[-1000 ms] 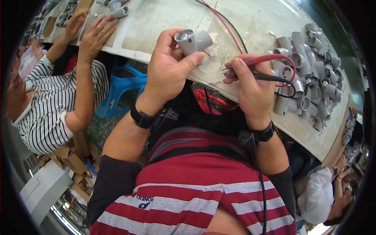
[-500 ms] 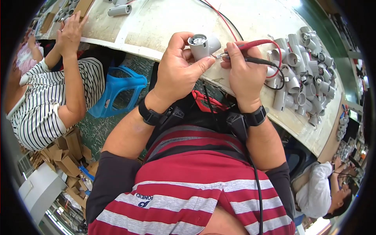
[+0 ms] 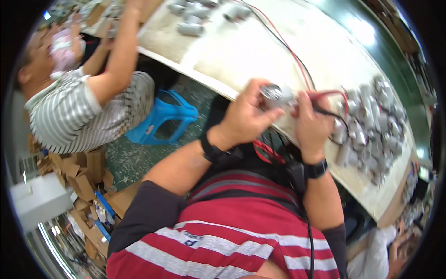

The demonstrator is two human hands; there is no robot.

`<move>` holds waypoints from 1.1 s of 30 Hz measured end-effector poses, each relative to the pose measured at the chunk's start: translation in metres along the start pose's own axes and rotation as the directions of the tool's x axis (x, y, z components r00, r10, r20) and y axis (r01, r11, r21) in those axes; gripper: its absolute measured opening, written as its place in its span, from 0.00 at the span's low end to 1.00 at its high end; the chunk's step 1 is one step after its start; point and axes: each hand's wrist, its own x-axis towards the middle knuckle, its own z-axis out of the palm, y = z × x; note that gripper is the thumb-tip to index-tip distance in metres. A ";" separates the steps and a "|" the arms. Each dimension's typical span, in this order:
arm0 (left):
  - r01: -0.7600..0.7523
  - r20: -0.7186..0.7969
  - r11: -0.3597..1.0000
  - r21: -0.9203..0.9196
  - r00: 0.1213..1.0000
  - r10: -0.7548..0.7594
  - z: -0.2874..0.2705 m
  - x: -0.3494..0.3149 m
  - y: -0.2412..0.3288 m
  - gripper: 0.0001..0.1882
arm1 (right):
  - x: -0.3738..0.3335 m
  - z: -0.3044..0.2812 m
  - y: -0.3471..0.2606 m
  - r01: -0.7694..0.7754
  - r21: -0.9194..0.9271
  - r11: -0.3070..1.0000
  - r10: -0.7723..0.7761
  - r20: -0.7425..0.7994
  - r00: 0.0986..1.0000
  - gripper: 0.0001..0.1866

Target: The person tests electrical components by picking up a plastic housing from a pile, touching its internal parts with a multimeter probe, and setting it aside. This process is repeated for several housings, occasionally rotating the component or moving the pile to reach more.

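The left hand (image 3: 244, 118) is gripping a short metal cylinder (image 3: 275, 95), smooth and silver-grey, holding it over the near edge of the pale, scuffed bench (image 3: 260, 46). Touching the cylinder's right side, the right hand (image 3: 310, 123) is pinching slim red and black probes (image 3: 325, 103), fingers curled closed. Right of the cylinder, a heap of like cylinders (image 3: 371, 125) is lying. Beyond it, red and black wires (image 3: 288, 46) are trailing across the bench.

Cylinder: you hold a short silver metal cylinder (image 3: 275, 96), round end facing up; above the table edge
Probes: red and black test probes (image 3: 325, 103); tips beside the cylinder
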 end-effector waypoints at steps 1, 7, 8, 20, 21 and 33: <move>-0.022 0.003 1.000 0.021 1.000 0.022 0.000 0.000 0.000 0.29 | -0.001 -0.001 -0.003 -0.019 -0.006 1.000 0.019 -0.001 1.000 0.06; 0.053 0.029 0.998 0.029 0.998 -0.054 -0.002 -0.005 0.002 0.30 | -0.005 0.001 0.005 -0.073 0.109 0.991 0.071 0.015 0.997 0.06; 0.045 0.015 0.998 0.047 0.999 -0.046 0.000 -0.004 0.003 0.30 | -0.005 -0.001 0.005 -0.068 0.127 0.990 0.064 0.029 0.998 0.06; 0.081 0.031 0.997 0.012 0.996 -0.081 -0.001 0.000 0.006 0.29 | -0.001 0.001 0.001 -0.091 0.112 0.989 0.088 0.031 0.996 0.07; 0.088 0.041 0.996 -0.026 0.995 -0.087 0.000 0.004 0.007 0.30 | 0.002 -0.001 0.000 -0.082 0.110 0.991 0.078 0.037 0.996 0.07; 0.096 0.135 0.995 -0.036 0.987 -0.090 -0.003 0.014 0.008 0.30 | -0.002 -0.002 0.000 -0.073 0.070 0.995 0.070 0.053 0.996 0.07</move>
